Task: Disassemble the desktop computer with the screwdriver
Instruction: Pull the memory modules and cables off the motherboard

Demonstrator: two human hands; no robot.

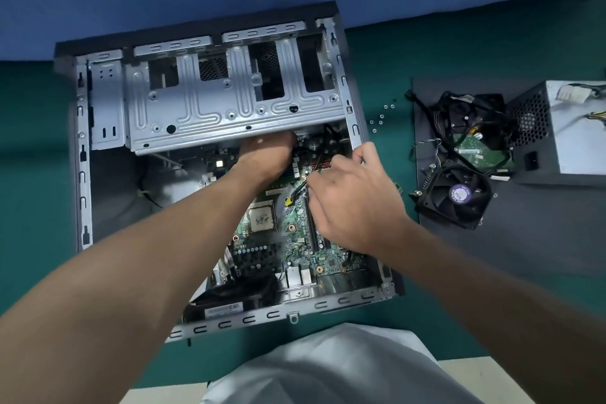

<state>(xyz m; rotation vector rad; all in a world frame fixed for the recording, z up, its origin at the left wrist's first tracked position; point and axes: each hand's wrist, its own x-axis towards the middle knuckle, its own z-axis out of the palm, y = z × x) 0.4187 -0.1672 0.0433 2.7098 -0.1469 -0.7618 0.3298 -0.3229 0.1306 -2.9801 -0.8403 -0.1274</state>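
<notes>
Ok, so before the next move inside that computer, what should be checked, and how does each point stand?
1. Power supply out of the case: ok, it lies to the right.
2. Fan off the board: ok, the chip is bare.
3. Screws set aside: ok, loose on the table beside the case.
4. Left hand grip: cannot tell, its fingers are hidden under the drive cage.
5. Right hand holding the screwdriver: cannot tell; it pinches a black piece with a yellow end, tool or cable.
6. Board free to lift: cannot tell.
</notes>
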